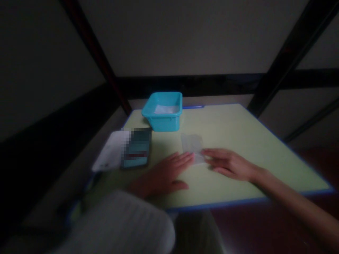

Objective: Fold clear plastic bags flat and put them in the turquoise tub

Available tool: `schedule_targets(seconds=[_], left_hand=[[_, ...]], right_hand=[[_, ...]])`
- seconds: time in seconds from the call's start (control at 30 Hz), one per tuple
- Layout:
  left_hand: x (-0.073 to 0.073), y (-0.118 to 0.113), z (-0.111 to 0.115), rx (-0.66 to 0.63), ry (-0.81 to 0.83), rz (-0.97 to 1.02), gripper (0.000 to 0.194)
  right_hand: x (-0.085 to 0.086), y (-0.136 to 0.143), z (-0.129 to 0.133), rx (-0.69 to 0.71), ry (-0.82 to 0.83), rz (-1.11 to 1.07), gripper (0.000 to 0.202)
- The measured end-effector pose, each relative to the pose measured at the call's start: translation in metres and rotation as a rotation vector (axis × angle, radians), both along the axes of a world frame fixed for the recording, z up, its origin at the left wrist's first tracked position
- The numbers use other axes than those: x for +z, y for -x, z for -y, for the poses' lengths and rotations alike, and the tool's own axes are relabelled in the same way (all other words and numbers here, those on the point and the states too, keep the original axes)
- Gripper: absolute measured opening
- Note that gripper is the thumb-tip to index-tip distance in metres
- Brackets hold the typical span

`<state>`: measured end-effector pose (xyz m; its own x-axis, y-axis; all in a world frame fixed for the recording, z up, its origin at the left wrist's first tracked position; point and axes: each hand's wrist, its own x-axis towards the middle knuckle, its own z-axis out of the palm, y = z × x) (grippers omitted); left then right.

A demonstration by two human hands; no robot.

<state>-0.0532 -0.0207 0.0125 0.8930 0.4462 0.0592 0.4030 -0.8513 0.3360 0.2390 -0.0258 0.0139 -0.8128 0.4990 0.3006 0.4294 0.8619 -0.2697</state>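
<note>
A small, translucent plastic sheet or bag [192,143] lies flat on the pale yellow-green table [233,130]; which of the two it is I cannot tell. My left hand [169,173] rests palm down, its fingers stretched out and their tips on the sheet's lower left part. From the other side my right hand [230,164] touches the sheet's right edge, fingers extended and slightly apart, thumb below them. Neither hand is wrapped round anything. The picture is dim and a little blurred.
Beyond the hands stands a turquoise plastic basket [165,123] with white, paper-like stuff [166,109] inside. On the left lie a dark-framed flat object [137,148], partly pixelated, and a white sheet [111,151]. A blue stick-like thing [194,107] lies along the back edge.
</note>
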Motion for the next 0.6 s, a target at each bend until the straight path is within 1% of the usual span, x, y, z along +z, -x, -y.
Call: schedule_targets(seconds=[0.17,0.27,0.37,0.47,0.53,0.6], left_hand=[[-0.001,0.001,0.000,0.008,0.008,-0.011,0.083],[-0.002,0.003,0.001,0.027,0.017,0.021,0.092],[-0.003,0.006,0.001,0.078,0.033,0.079,0.100],[0.001,0.004,0.000,0.086,0.065,0.125,0.098],[0.006,-0.002,-0.001,0.054,0.087,0.127,0.094],[0.010,-0.012,-0.001,-0.002,0.099,0.120,0.093]], right_hand=[[-0.001,-0.001,-0.001,-0.006,0.047,-0.055,0.034],[-0.001,-0.002,0.000,-0.006,0.077,-0.076,0.040],[0.002,-0.004,0.001,0.006,0.150,-0.119,0.050],[0.006,-0.007,0.001,-0.062,0.286,-0.269,0.056],[0.007,-0.009,-0.001,-0.141,0.415,-0.397,0.055],[0.008,-0.010,-0.005,-0.191,0.559,-0.527,0.055]])
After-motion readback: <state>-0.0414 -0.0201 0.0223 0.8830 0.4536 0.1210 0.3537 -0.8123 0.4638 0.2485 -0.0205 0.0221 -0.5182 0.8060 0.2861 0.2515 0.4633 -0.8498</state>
